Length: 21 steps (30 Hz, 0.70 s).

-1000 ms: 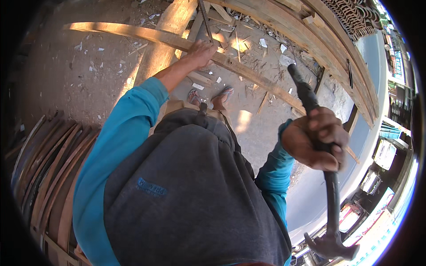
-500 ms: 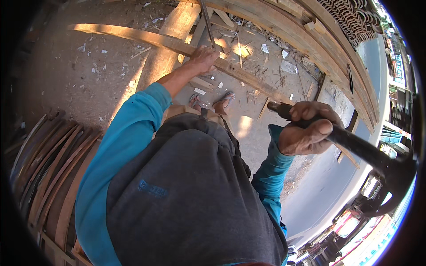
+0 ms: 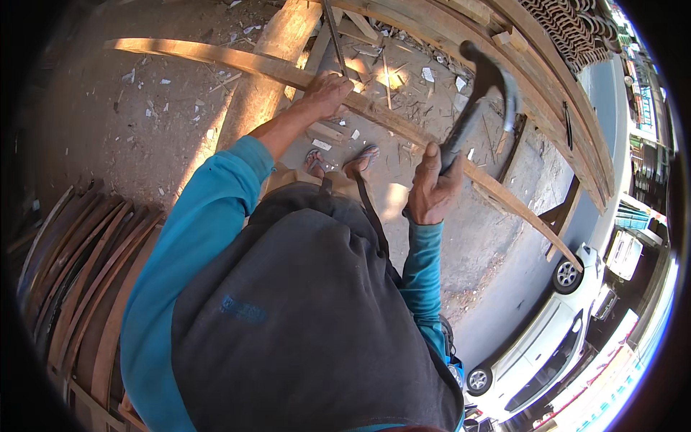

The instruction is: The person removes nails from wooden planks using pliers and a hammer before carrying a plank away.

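Fingers of our left hand (image 3: 327,95), in the upper middle of the frame, are curled down at a long wooden strip (image 3: 392,121); their tips are hidden, so we cannot tell whether they grip it or pinch something thin against it. That strip lies right under them, running from the upper left, past our hand, to the right of the frame. A dark thin bar (image 3: 335,39) comes down from the top edge and ends at our knuckles. Right of centre, our right hand (image 3: 437,189) is wrapped round the handle of a hammer (image 3: 469,119), thumb pointing upward, the head raised toward the upper right. This hand and the handle block our sight of part of the strip. Behind the strip, at upper centre, we see a thick round log (image 3: 248,108), and below it our sandalled feet (image 3: 363,158) on littered ground (image 3: 144,137). Long timbers (image 3: 576,155) sweep across the upper right, curved wooden pieces (image 3: 93,281) stand in a row at lower left, and a white car (image 3: 536,353) shows at lower right.
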Each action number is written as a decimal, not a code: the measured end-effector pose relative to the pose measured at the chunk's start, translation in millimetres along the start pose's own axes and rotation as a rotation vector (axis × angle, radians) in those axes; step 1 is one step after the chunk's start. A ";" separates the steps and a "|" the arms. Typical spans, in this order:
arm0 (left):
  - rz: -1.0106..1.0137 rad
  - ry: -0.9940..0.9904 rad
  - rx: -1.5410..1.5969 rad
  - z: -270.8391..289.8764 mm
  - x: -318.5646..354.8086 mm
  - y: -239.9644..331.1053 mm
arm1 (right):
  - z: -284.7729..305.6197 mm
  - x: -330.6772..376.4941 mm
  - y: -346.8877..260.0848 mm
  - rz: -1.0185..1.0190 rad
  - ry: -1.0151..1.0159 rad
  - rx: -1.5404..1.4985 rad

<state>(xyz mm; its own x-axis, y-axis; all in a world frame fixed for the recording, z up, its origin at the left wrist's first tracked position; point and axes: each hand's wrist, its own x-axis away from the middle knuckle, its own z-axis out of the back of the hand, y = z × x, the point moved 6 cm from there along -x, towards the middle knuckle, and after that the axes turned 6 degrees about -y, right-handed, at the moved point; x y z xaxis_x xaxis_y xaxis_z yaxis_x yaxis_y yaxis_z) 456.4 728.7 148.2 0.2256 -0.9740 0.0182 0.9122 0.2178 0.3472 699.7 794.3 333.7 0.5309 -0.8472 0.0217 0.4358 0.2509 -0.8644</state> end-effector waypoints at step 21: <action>0.044 -0.258 -0.014 -17.3 -9.3 -4.0 | -44.6 75.5 162.6 -0.101 -0.182 0.160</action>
<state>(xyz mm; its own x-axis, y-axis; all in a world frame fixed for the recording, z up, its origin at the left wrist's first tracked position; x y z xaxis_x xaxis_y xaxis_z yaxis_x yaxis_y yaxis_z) 456.6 737.9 130.4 0.1717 -0.9468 0.2722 0.9083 0.2591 0.3283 778.2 750.3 172.3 0.5946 -0.7770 0.2070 0.5951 0.2521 -0.7631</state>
